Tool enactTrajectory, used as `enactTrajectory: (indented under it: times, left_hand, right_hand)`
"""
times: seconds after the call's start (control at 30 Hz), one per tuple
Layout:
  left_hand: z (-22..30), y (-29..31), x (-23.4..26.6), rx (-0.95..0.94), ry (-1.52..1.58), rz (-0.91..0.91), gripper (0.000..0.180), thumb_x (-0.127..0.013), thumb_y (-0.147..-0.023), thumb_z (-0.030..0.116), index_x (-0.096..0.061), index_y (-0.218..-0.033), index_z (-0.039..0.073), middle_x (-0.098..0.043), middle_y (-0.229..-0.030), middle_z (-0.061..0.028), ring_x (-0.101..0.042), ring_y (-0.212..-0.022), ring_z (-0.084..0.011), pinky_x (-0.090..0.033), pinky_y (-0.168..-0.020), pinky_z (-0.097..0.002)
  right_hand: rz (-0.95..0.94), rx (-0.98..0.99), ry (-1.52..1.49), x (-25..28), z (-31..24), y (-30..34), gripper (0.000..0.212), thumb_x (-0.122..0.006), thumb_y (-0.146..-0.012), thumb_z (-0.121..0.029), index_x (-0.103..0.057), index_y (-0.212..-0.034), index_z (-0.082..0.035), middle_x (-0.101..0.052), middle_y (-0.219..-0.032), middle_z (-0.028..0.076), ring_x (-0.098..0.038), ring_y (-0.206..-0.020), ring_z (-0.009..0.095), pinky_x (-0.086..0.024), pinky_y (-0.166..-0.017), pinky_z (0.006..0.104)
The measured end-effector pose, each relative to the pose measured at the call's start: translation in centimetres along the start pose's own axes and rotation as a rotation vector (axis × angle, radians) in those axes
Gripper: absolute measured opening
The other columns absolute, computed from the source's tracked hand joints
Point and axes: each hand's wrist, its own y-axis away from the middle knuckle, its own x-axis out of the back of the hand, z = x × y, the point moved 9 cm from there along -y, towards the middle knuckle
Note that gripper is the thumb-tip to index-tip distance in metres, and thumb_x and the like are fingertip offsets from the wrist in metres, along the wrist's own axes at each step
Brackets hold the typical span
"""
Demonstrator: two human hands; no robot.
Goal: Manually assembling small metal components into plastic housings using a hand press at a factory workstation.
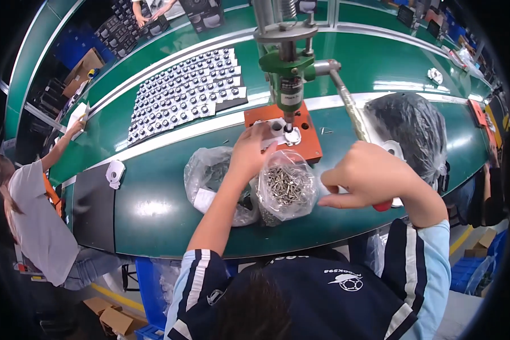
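Note:
My left hand [250, 150] is at the orange fixture block [313, 148], its fingers closed at the edge of a small white part [292, 136]. The green press [289, 71] has its ram tip directly over that part. My right hand [371, 173] is curled beside a clear plastic bag of metal pins [286, 186], its thumb and index finger near the bag's right side. Anything in those fingers is hidden. The press lever [351, 107] runs down behind this hand, and a red knob [382, 205] shows below it.
Another open clear bag [209, 164] lies left of the pins. At right stands a black plastic-wrapped bundle [408, 127]. Rows of small black-and-white parts [184, 93] cover the far bench. A white casting [114, 173] lies on a dark mat [93, 209]. A co-worker [39, 209] sits at left.

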Motion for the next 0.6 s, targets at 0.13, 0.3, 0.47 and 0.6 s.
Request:
enactTrajectory:
  times: [0.13,0.3,0.47,0.6]
  left_hand:
    - [-0.9,-1.1,0.0,0.131,0.077,-0.044,0.05,-0.064,-0.075,0.027,-0.046,-0.114,0.001,-0.058,-0.108,-0.0168,-0.051,-0.105,-0.0365,-0.04,-0.091,-0.0416]
    - [0.2,-3.8,-0.2,-0.057,-0.119,-0.146,0.056,-0.062,-0.073,0.033,-0.044,-0.115,0.001,-0.052,-0.113,-0.0189,-0.049,-0.105,-0.0357,-0.038,-0.091,-0.0404]
    - [2.7,-4.0,1.7,-0.037,-0.239,-0.33,0.056,-0.06,-0.071,0.034,-0.047,-0.119,0.01,-0.055,-0.104,-0.0184,-0.053,-0.099,-0.0348,-0.045,-0.082,-0.042]
    - [2.5,-1.9,4.4,-0.015,-0.295,-0.204,0.049,-0.056,-0.075,0.033,-0.05,-0.121,0.017,-0.054,-0.102,-0.0202,-0.055,-0.095,-0.0356,-0.048,-0.077,-0.0429]
  right_hand:
    - [0.297,0.278,-0.857,6.8,2.4,1.7,0.044,-0.051,-0.087,-0.041,-0.062,-0.076,0.001,-0.058,-0.053,0.007,-0.055,-0.042,0.016,-0.053,-0.066,0.0305]
    - [1.084,0.339,-1.304,17.3,10.2,-0.7,0.042,-0.037,-0.094,-0.041,-0.048,-0.107,-0.003,-0.057,-0.092,0.009,-0.055,-0.083,0.015,-0.034,-0.076,0.0273]
    - [0.985,-0.097,-1.216,12.3,19.1,-8.3,0.059,-0.045,-0.089,-0.047,-0.04,-0.126,-0.001,-0.044,-0.131,0.011,-0.04,-0.12,0.021,-0.023,-0.104,0.0334]
    - [1.417,-0.047,-1.171,8.7,19.5,1.3,0.036,-0.047,-0.091,-0.025,-0.047,-0.119,-0.002,-0.056,-0.113,0.013,-0.054,-0.105,0.022,-0.04,-0.089,0.0338]
